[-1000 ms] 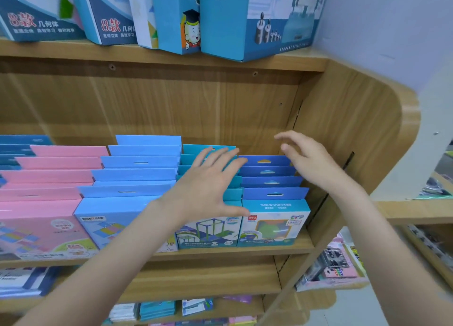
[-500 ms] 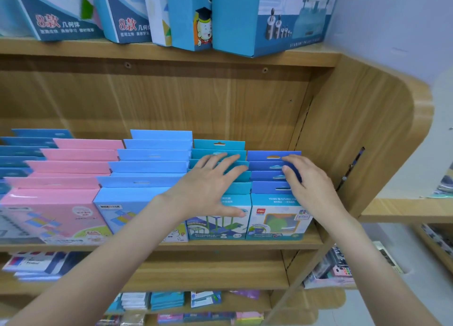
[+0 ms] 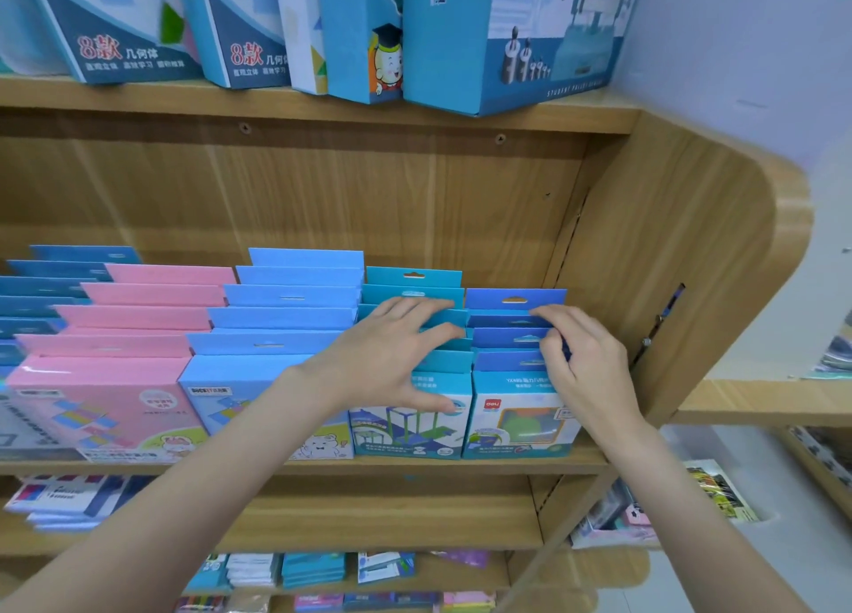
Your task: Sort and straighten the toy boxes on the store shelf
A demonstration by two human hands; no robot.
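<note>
From the head camera: we stand at a wood-grain store shelf (image 3: pixel 415 467), both hands on the two rows of toy boxes at its right end. Our left hand (image 3: pixel 392 359) lies spread on the row of teal cardboard boxes with hang-tabs (image 3: pixel 412 280), fingers wide across the tab tops, thumb down on the front box's face. At three o'clock from it, our right hand (image 3: pixel 585 363) works the row of darker blue cardboard boxes with hang-tabs (image 3: pixel 514 298), fingers curled narrow over the tabs near the row's right edge; whether they pinch a single tab we cannot tell. That blue row stands just beside the shelf's curved wooden side panel (image 3: pixel 682 267). At nine o'clock run light blue flat boxes (image 3: pixel 281 317), then pink flat boxes (image 3: pixel 138 317), both stepped evenly. To square these rows well, we judge it best to press the tabs back together with flat fingers, keep the front faces flush with the shelf lip, and push gently so no tab creases.
</note>
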